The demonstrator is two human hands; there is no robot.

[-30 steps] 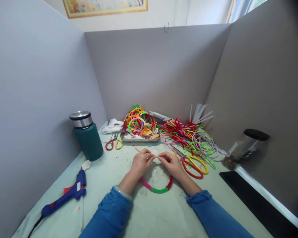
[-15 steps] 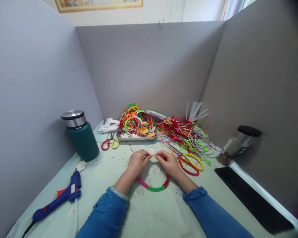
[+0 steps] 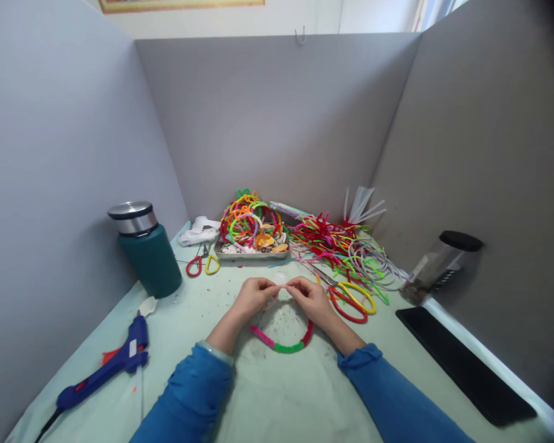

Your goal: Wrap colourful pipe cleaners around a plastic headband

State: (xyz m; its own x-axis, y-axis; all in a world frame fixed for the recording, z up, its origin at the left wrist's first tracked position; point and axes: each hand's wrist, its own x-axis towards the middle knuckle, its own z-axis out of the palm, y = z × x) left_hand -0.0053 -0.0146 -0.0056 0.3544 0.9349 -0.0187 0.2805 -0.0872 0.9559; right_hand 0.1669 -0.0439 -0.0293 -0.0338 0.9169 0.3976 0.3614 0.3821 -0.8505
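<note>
My left hand point(image 3: 257, 296) and my right hand point(image 3: 310, 299) meet fingertip to fingertip above the table's middle. Each pinches a thin pale pink strand point(image 3: 282, 287) that shows between them. Just below lies a curved fuzzy strip point(image 3: 290, 349) in pink, green and red, its red end passing under my right hand. A small whitish disc point(image 3: 279, 278) rests behind my fingertips. To the right of my right hand are large scissors point(image 3: 349, 301) with red and yellow handles.
A metal tray point(image 3: 253, 255) of colourful loops stands behind, beside a heap of pipe cleaners point(image 3: 327, 237). A teal bottle point(image 3: 152, 261) and blue glue gun point(image 3: 113, 369) are left. A clear jar point(image 3: 427, 277) and black slab point(image 3: 461, 363) are right. Grey panels point(image 3: 277, 123) enclose the table.
My left hand has turned flatter and the pale strand's end no longer sticks out behind it. More of the strip's pink end shows. The whole view has shifted slightly.
</note>
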